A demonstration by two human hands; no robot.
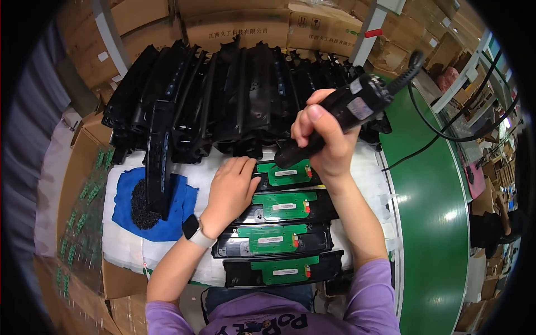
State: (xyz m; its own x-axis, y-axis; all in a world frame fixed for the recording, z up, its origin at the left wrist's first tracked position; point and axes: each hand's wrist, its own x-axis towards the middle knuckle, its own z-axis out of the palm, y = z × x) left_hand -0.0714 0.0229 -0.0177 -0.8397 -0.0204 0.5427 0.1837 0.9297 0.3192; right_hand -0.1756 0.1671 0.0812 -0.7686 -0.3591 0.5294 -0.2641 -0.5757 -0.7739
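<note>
My right hand (330, 134) is wrapped round a black electric screwdriver (349, 106), held at a slant over the farthest of several black plastic panels (262, 185). The tool's tip points at the left part of the green circuit board (272, 178) in that panel; whether it touches a screw is too small to tell. My left hand (231, 184) lies flat with its fingers stretched out, the fingertips at that panel's left end. Nearer to me, more panels with green boards (268, 210) lie in a column. Small black screws (144, 209) are heaped on a blue cloth (124, 187) at the left.
Many long black plastic housings (254, 84) are stacked across the back. One housing (158, 156) juts onto the cloth. A green conveyor belt (430, 223) runs along the right. The tool's cable (413, 64) loops over it. Left stands a box of green boards (84, 192); cartons (234, 28) stand behind.
</note>
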